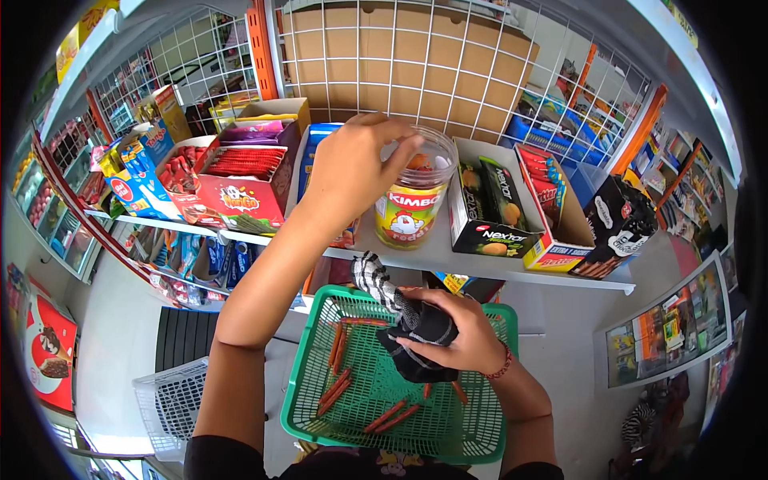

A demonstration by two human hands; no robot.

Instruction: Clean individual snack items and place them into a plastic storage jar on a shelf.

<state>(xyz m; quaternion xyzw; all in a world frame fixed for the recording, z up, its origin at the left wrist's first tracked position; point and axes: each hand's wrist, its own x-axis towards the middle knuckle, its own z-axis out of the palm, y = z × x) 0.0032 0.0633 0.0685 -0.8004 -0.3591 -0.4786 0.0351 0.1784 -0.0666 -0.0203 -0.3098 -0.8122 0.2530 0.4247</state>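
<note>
My left hand [372, 150] is bent over the rim of a clear plastic Kimbo jar [413, 210] on the shelf; what its fingers touch cannot be told. Some orange-red pieces show inside the open jar. In my right hand [462, 330] is a bunched black-and-white checked cloth [420, 342]. Below the cloth is a green plastic basket [300, 360], close in front of my body. Several thin reddish wrapped sticks [333, 391] lie scattered in it.
A white metal shelf [432, 258] holds a red snack carton [240, 207] to the left and a black Nextar carton [495, 240] to the right. Behind rises a white wire grid [408, 66]. A white plastic basket [171, 408] stands lower left.
</note>
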